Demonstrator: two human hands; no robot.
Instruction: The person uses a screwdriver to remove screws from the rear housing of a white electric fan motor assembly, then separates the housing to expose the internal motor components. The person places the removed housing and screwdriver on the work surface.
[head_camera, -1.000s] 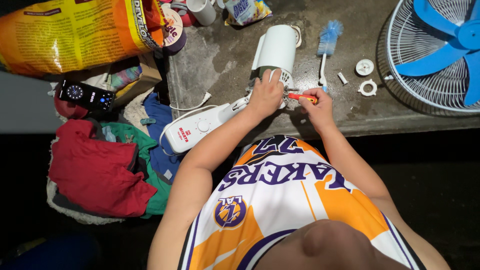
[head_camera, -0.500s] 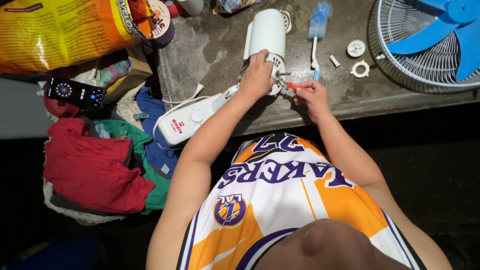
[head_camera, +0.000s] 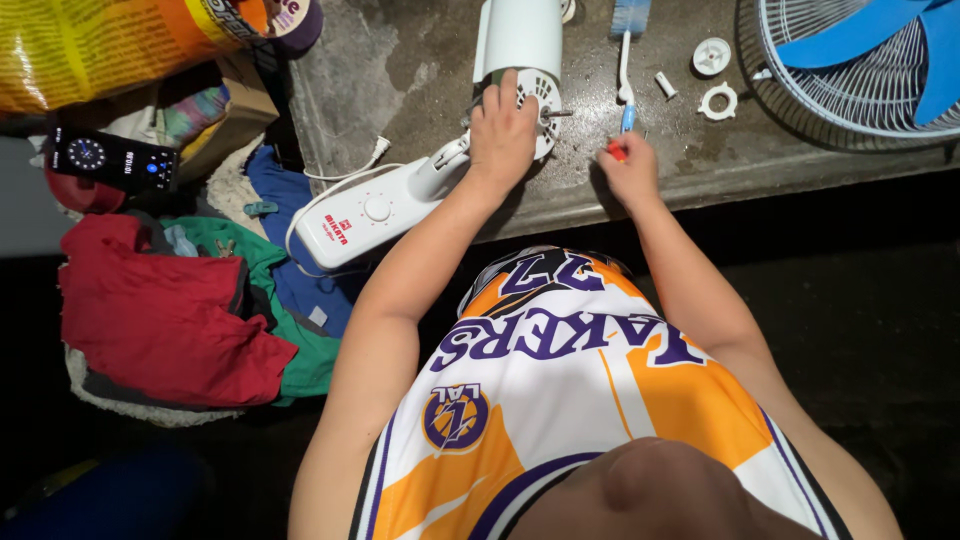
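- The left hand (head_camera: 503, 130) lies over the front of the white plastic fan motor housing (head_camera: 520, 45), fingers curled and pressed onto its round vented face, which pins the housing flat on the grey concrete slab (head_camera: 400, 80) so it cannot roll.
- A thin metal shaft (head_camera: 560, 113) sticks out sideways from that face toward the other hand, left clear of the fingers.
- The right hand (head_camera: 632, 172) is closed in a fist around a small orange-handled tool (head_camera: 614, 150), probably a screwdriver; only a sliver of the handle shows, so its tip cannot be made out. The fist rests on the slab just beside the housing, near the shaft.
- The white oblong fan base with round control knobs (head_camera: 365, 215) hangs off the slab's edge, joined to the housing by the neck under the left wrist.
- Small white plastic parts, a round cap (head_camera: 712, 55) and a ring-shaped nut (head_camera: 717, 101), lie apart on the slab within reach of the right hand, beside a blue-and-white brush (head_camera: 625, 70).
- The white wire fan guard with blue blades (head_camera: 870, 60) sits set aside at the slab's right end.
- A red cloth (head_camera: 170, 320) lies heaped on the floor at left.
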